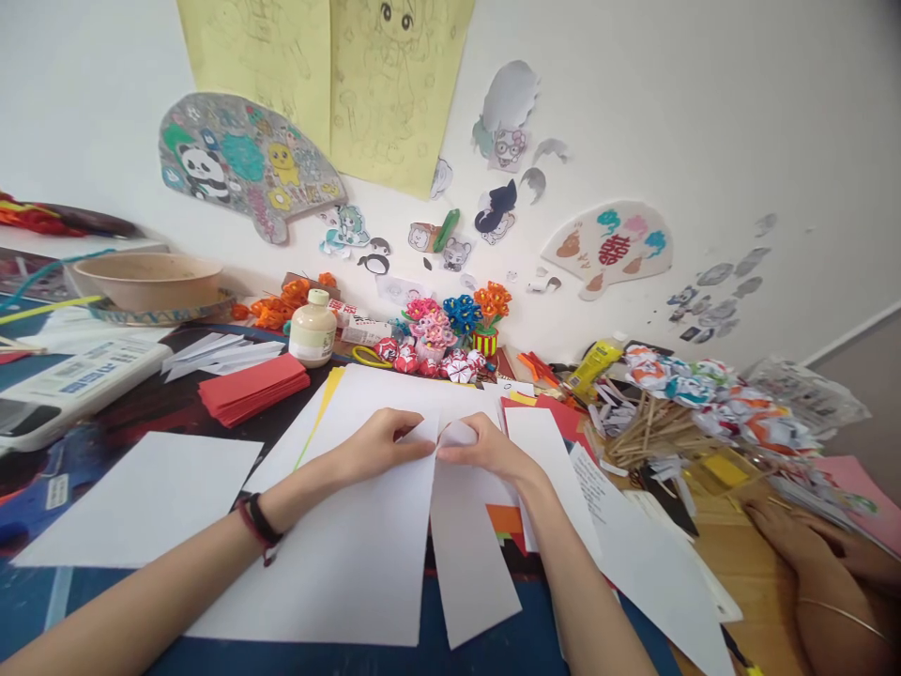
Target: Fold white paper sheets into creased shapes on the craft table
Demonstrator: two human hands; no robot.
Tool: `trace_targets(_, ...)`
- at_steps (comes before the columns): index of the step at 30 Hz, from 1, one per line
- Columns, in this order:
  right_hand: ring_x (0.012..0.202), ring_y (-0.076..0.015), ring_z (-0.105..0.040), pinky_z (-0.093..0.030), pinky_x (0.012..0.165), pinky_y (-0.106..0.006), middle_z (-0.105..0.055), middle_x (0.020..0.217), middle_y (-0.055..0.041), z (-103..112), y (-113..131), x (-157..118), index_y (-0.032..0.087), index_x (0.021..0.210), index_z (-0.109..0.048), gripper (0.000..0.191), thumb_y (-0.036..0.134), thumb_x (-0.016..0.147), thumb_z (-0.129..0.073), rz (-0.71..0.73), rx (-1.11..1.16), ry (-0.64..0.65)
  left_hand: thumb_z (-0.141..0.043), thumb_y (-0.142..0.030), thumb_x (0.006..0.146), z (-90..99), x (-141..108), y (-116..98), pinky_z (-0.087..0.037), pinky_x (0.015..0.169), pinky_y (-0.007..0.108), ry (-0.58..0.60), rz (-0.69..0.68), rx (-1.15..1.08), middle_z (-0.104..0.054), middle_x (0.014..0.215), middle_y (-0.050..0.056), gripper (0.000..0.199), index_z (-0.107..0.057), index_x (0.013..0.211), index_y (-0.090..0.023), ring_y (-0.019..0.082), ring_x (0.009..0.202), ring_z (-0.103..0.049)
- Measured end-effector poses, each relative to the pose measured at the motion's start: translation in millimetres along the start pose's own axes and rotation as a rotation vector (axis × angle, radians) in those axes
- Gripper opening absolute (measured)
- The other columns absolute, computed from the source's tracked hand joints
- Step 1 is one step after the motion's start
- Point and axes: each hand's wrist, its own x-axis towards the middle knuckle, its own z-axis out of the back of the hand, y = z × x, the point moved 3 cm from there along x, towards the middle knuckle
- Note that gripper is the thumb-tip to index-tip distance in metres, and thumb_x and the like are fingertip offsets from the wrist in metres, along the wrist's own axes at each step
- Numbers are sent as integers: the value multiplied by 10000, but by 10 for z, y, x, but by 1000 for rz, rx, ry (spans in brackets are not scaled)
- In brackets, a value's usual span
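Note:
My left hand [386,447] pinches the upper right edge of a large white sheet of paper [338,554]. Close beside it, my right hand [489,449] is closed with thumb and fingers on a narrower white paper strip [470,554]. A slit parts the strip from the sheet below my fingertips; above them both seem to run together, though my fingers partly cover that spot. More white paper [394,394] lies beneath and behind my hands. The strip's lower end hangs at a slant over the blue table surface.
A white sheet [141,498], stacked red paper [253,387] and a cream bottle [313,329] stand to the left. Paper flowers [461,324] line the wall. Printed sheets [633,554] and wooden sticks [651,432] lie right, near another person's hands [795,535].

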Motion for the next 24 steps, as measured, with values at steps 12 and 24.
trace_targets(12,634,-132,-468,-365,570,-231,-560,675,14,-28,-13,33,130,746,-679,247,361,670,-724,72,111,35,-537,-338,802,4,4,34,-190,506,240,-22,-33,59,-215,591,-74,383,-271,575,-183,81,561,-231)
trace_targets(24,552,-111,-462,-341,528,-225,-536,588,33,-78,-54,66,123,650,-645,231,335,629,-735,47,218,-26,-521,-308,828,32,-34,-35,-254,549,229,-10,-76,-8,-346,619,-63,263,-463,622,-155,85,602,-321)
